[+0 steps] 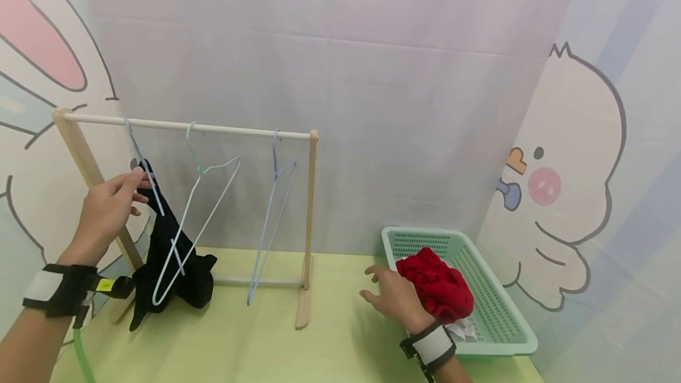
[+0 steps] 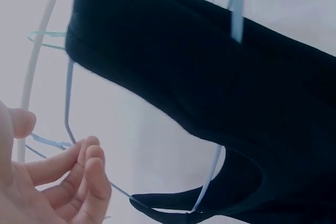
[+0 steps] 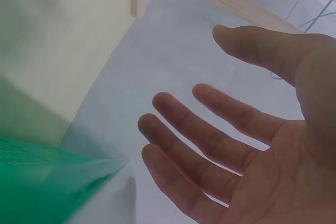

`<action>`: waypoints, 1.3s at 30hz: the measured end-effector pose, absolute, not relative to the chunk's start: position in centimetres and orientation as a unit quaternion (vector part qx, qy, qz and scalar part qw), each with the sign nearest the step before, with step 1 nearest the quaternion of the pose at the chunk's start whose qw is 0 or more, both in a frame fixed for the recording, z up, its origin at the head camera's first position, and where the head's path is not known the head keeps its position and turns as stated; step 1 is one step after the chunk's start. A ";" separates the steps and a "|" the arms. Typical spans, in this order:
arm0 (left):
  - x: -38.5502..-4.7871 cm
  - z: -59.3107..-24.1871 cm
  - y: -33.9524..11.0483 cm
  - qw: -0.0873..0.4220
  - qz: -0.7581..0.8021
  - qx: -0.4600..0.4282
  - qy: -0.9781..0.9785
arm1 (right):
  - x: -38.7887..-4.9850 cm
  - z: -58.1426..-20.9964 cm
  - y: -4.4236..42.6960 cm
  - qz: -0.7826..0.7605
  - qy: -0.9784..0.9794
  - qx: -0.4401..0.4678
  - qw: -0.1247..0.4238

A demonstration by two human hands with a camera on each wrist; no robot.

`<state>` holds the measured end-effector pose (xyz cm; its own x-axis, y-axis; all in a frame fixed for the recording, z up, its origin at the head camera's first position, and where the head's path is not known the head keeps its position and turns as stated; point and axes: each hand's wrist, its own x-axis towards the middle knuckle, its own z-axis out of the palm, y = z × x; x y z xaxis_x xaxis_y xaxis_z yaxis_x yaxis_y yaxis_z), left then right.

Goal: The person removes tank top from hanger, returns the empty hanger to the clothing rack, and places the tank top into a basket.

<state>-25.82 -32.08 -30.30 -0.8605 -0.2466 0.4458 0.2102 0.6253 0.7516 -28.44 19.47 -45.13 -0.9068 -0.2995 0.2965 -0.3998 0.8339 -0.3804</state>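
A black garment (image 1: 194, 282) hangs on a pale blue hanger (image 1: 154, 189) at the left end of the rack. Beside its upper end is my left hand (image 1: 109, 203), fingers loosely bent. In the left wrist view, the thumb stands apart from the fingers, and the fingertips lie by the hanger's thin bar, perhaps touching it. My right hand (image 1: 396, 297) hovers at the left side of the green basket (image 1: 508, 349), holding nothing, with fingers spread in the right wrist view. Red cloth (image 1: 436, 285) lies bunched inside the basket, on top of something white (image 1: 463, 330).
A mint-green hanger (image 1: 199, 171) and a blue hanger (image 1: 275, 161) hang bare from the rack's white rod (image 1: 239, 130). The wooden right post (image 1: 311, 205) stands on the yellow-green table (image 1: 266, 353). Behind it hangs a pale curtain (image 1: 372, 105).
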 end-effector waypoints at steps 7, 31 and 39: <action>-26.3 -29.9 -31.6 0.224 -0.417 0.021 -0.881 | -28.4 -45.2 19.5 0.228 -0.948 0.188 0.115; -27.2 -29.4 -32.0 0.253 -0.443 0.019 -0.860 | -28.1 -45.4 19.5 0.231 -0.948 0.189 0.109; -27.2 -29.2 -32.4 0.258 -0.456 0.001 -0.852 | -28.2 -45.4 19.6 0.235 -0.948 0.187 0.101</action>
<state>-27.15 -32.35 -29.22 -0.8672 -0.2369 0.4380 0.2327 0.5848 0.7771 -28.24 19.63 -45.36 -0.9094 -0.3072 0.2804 -0.4026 0.8193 -0.4082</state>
